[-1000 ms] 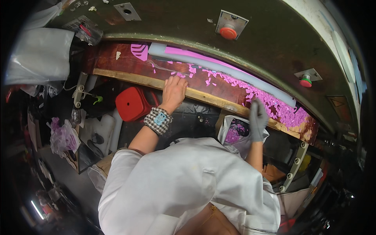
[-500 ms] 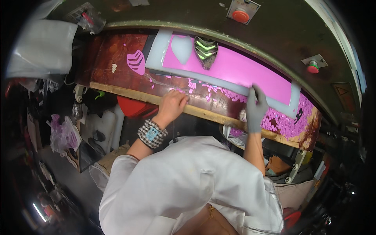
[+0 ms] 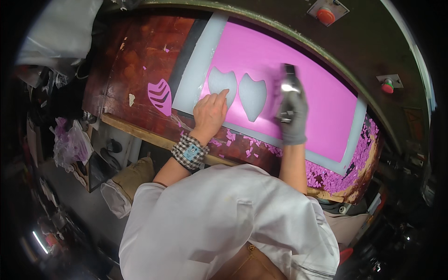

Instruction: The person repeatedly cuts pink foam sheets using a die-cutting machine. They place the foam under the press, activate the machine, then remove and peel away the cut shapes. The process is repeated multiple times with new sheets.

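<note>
A pink sheet [image 3: 322, 112] lies on a pale cutting board [image 3: 191, 70], with two shield-shaped openings, the left opening [image 3: 221, 78] and the right opening [image 3: 252, 95], showing the pale surface beneath. My bare left hand [image 3: 211, 114] rests at the lower edge of the left opening, fingers loosely bent, index finger apart, nothing visible in it. My right hand [image 3: 295, 116], in a grey glove, is closed on a shiny metal cutting die [image 3: 289, 86] above the sheet; both are blurred by motion. Left of the board lies a pink slotted cut piece [image 3: 160, 96].
Pink scraps [image 3: 336, 179] are heaped along the board's near and right edges. The red-brown table [image 3: 135, 60] has a wooden front rail [image 3: 140, 134]. Beyond stands a dark green machine beam with a red button [image 3: 325, 16] and another red button [image 3: 387, 86].
My right hand has taken the cutting die off the sheet and moved it right, uncovering a second opening. My left hand has moved forward onto the sheet. The view has shifted closer to the table.
</note>
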Demonstrator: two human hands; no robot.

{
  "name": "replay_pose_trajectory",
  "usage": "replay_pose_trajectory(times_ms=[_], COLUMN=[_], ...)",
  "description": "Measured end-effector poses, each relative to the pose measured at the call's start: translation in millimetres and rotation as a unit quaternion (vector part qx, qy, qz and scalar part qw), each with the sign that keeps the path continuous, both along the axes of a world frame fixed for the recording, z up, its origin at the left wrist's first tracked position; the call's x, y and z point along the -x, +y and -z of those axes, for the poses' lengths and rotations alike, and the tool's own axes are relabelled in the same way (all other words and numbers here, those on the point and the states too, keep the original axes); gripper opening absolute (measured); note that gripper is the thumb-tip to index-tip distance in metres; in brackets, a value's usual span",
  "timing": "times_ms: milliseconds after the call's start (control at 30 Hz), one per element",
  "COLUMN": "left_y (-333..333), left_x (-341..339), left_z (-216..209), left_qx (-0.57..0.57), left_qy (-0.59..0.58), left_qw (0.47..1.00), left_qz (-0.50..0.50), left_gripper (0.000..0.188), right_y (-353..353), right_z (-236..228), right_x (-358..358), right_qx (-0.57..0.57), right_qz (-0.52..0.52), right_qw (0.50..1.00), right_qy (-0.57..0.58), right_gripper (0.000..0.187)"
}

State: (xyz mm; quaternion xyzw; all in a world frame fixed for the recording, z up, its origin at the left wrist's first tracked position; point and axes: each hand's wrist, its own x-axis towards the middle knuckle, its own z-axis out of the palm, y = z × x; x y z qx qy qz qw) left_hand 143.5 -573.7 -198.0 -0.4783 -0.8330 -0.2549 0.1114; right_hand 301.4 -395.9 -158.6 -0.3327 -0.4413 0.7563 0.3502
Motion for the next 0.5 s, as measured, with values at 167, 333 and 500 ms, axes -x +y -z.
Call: replay_pose_trajectory(times_ms=[167, 333, 500], left_y=[1, 25, 44], left_x=[-11, -74, -106], left_z=[-30, -68, -70], left_qx=[-0.006, -0.092, -0.076], left_qy=[-0.058, -0.237, -0.237], left_qw=[0.998, 0.942, 0.887], left_qz=[0.020, 0.220, 0.388], left_gripper=[0.027, 0.019, 0.016], right_y=[3, -46, -75], right_z=[-43, -53, -44], right_x=[-63, -84, -90], right_qx=[-0.102, -0.061, 0.025], right_qz=[0.163, 0.181, 0.103], right_qw=[0.980, 0.980, 0.994], right_qy=[-0.049, -0.052, 0.035], right_gripper=[0.054, 0.077, 0.063])
